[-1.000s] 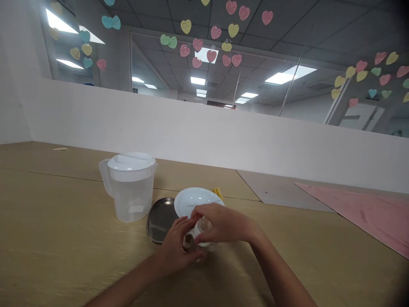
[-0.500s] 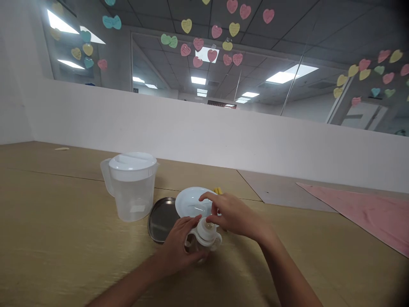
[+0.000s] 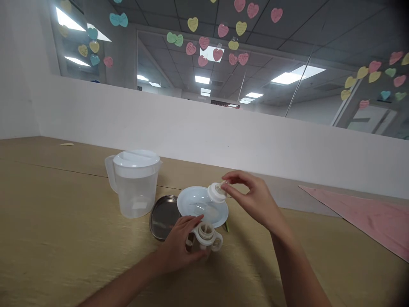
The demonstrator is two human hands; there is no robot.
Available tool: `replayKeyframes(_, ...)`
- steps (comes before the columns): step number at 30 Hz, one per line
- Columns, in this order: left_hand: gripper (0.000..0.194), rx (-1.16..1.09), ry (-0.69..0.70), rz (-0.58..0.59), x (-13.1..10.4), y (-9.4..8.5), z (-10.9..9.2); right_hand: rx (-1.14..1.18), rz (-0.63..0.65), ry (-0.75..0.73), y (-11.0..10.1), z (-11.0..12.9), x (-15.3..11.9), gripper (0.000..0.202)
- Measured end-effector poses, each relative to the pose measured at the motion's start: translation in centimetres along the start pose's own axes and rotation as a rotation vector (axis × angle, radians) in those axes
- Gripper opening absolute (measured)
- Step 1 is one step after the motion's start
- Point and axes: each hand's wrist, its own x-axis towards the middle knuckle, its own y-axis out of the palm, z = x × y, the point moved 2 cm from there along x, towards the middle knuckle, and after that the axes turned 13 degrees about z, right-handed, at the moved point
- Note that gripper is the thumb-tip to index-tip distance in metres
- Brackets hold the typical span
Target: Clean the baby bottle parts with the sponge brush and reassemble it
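Note:
A small clear bottle with white handles stands on the table, its round mouth uncovered. My left hand is wrapped round its left side. Pinched by the nipple between the fingertips of my right hand is a white bottle top, tilted, up and to the right of the bottle, above a white bowl. The bowl sits just behind the bottle, with something clear inside that I cannot make out. Left of the bowl is a dark metal tray.
A translucent lidded pitcher stands at the left, behind the tray. Something thin and green lies by the bowl's right edge. A pink cloth covers the right side. A white wall closes off the back.
My right hand has lifted the white top off the bottle and moved it up and right, baring the bottle's mouth. My left hand stays on the bottle. The view has shifted slightly.

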Motion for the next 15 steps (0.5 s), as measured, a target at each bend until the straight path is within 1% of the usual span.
replayKeyframes(2,0.067,-0.006,0.01,0.012,0.1,-0.2,-0.2,0.039,-0.14,0.017,-0.2,-0.4,0.2,0.02)
replayKeyframes(4,0.061,-0.017,0.009,0.029,0.2,-0.3,-0.4,0.057,-0.221,0.041,-0.2,-1.1,0.5,0.019)
replayKeyframes(6,0.059,-0.026,-0.003,0.037,0.3,-0.4,-0.5,0.088,-0.23,0.067,0.0,-1.8,0.8,0.018)
replayKeyframes(7,0.059,-0.029,-0.011,0.041,0.3,-0.4,-0.5,0.117,-0.206,0.083,0.2,-2.0,1.0,0.017)
replayKeyframes(9,0.06,-0.029,-0.02,0.049,0.3,-0.4,-0.4,0.175,-0.102,0.119,0.8,-2.3,1.2,0.019)
replayKeyframes(11,0.06,-0.026,-0.026,0.055,0.3,-0.2,-0.3,0.175,0.051,0.148,1.6,-2.3,1.3,0.025)
replayKeyframes(13,0.06,-0.015,-0.026,0.055,0.2,-0.1,-0.2,0.087,0.252,0.176,2.6,-2.1,1.2,0.03)
replayKeyframes(15,0.061,0.0,-0.017,0.049,0.2,-0.1,-0.1,-0.05,0.474,0.187,3.7,-2.0,0.8,0.032)
